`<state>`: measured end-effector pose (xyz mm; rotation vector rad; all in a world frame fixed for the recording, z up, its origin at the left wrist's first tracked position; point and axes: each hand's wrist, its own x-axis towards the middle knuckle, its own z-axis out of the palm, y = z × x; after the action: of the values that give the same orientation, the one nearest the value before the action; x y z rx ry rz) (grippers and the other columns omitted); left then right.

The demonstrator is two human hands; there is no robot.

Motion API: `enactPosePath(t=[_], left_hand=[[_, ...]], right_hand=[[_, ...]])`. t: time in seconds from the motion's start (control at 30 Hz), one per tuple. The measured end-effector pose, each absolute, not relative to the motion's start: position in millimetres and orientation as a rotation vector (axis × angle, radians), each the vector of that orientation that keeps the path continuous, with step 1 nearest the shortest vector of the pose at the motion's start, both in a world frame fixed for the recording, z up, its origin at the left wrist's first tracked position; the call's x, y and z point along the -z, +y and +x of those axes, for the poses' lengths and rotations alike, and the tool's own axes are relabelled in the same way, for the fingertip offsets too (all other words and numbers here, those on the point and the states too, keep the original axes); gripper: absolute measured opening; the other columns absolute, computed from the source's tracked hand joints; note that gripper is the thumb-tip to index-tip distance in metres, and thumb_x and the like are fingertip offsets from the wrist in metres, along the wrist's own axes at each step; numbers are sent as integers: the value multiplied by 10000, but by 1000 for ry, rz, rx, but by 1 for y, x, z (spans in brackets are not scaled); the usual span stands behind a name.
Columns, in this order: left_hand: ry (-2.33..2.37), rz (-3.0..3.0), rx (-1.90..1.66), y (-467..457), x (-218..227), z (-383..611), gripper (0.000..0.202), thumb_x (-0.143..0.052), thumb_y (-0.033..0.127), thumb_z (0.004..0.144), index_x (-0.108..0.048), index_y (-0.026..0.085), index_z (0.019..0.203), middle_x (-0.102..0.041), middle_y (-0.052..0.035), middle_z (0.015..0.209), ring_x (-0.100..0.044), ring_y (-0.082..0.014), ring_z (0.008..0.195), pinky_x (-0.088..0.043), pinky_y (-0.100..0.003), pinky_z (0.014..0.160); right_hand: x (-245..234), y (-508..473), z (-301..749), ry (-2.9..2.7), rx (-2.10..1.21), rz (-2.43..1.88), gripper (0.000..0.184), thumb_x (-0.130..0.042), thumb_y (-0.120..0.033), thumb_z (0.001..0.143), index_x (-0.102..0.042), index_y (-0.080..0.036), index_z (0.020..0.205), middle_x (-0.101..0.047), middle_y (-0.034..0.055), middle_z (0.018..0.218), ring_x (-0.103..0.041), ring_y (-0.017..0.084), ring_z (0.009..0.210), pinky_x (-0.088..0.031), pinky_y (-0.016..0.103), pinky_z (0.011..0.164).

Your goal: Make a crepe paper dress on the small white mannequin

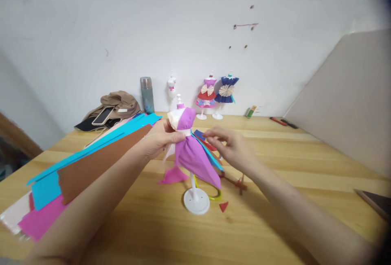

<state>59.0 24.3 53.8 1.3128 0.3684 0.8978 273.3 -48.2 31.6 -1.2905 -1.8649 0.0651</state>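
Note:
A small dress form (179, 115) stands upright on a white round base (196, 201) at the table's middle. It wears a purple and white bodice and a purple paper skirt (195, 156), with blue paper (215, 159) along the skirt's right side. My left hand (161, 136) grips the form at its waist, thumb across the white band in front; its other fingers are hidden behind. My right hand (230, 145) hovers just right of the skirt, fingers curled and close together. Whether anything sits between those fingertips I cannot make out.
Long blue, brown (100, 163) and pink paper sheets lie at left. Behind them are a cloth cap (117, 104), a phone (103, 115) and a flask (147, 94). Dressed mini forms (226, 90) line the wall. Yellow-handled scissors (216, 195) and red scraps (224, 206) lie near the base.

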Motion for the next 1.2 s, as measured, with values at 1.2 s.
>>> enactPosePath(t=[1.2], left_hand=[[770, 1978, -1391, -15, -48, 89, 449, -656, 591, 818, -687, 148, 880, -712, -77, 880, -643, -228, 851, -488, -352, 809]], right_hand=[[-69, -58, 253, -1452, -980, -1003, 225, -804, -445, 656, -747, -270, 785, -750, 6, 851, -657, 217, 764, -505, 367, 715]])
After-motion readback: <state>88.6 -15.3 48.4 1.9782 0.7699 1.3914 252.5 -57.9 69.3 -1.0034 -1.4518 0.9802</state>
